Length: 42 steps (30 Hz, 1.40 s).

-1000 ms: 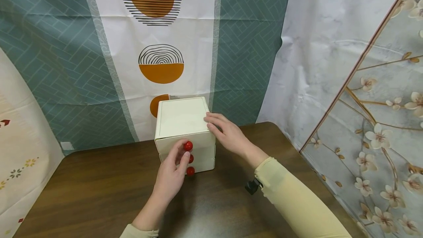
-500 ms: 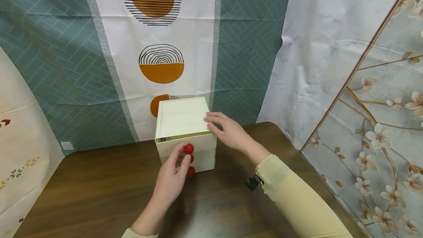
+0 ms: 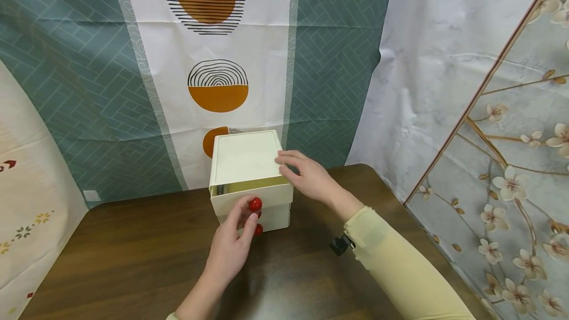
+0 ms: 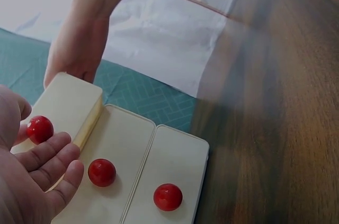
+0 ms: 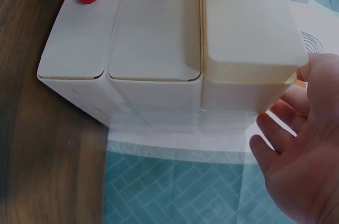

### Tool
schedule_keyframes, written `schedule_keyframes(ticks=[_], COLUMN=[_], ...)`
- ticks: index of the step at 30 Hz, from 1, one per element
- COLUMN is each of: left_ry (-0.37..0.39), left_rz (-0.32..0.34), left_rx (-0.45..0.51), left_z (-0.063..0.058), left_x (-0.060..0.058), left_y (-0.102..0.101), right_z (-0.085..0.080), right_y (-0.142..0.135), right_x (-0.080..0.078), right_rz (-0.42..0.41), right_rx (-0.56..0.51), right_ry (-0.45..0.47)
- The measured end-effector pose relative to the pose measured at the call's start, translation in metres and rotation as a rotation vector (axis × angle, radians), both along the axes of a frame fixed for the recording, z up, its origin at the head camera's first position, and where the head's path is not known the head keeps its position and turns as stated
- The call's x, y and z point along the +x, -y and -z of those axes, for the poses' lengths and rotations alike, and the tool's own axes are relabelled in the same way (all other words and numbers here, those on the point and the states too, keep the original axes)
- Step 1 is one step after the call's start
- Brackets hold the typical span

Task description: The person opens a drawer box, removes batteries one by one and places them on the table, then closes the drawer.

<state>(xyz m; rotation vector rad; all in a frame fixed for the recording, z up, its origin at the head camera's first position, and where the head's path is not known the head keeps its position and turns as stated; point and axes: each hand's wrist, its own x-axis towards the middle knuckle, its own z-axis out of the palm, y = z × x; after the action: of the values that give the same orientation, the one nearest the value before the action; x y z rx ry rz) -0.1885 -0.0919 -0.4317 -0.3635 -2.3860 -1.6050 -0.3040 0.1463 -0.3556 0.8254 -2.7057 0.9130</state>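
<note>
A small cream cabinet with three stacked drawers stands on the table, each drawer front bearing a round red knob. Its top drawer is pulled partway out, and a small dark item shows inside at the left. My left hand pinches the top drawer's knob between thumb and fingers. Both lower drawers, with the middle knob and bottom knob, are closed. My right hand rests its fingertips on the cabinet's upper right edge, fingers fairly straight.
The brown wooden table extends to both sides and in front of the cabinet. Just behind it hangs a patterned green and white cloth. A floral panel borders the table on the right.
The top drawer has slid out toward me, drawn by my left hand on its knob, and a gap has opened beneath the cabinet top. My right hand has stayed nearly still.
</note>
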Motion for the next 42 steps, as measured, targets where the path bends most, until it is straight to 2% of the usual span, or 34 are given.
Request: schedule_keyframes(ticks=[12, 26, 36, 42], left_ry=[-0.007, 0.014, -0.014, -0.028], left_rz=[-0.026, -0.014, -0.011, -0.008], left_rx=[-0.035, -0.032, -0.056, -0.069], left_z=[-0.003, -0.001, -0.002, -0.002], left_x=[0.008, 0.014, 0.018, 0.022], left_y=[0.0, 0.0, 0.0, 0.001], right_z=[-0.009, -0.013, -0.017, -0.021], right_y=[0.003, 0.008, 0.014, 0.02], right_x=[-0.012, -0.033, -0.047, -0.053], right_rz=[-0.03, -0.033, -0.02, -0.02], right_rx=[0.041, 0.031, 0.06, 0.114], right_ry=[0.072, 0.116, 0.143, 0.16])
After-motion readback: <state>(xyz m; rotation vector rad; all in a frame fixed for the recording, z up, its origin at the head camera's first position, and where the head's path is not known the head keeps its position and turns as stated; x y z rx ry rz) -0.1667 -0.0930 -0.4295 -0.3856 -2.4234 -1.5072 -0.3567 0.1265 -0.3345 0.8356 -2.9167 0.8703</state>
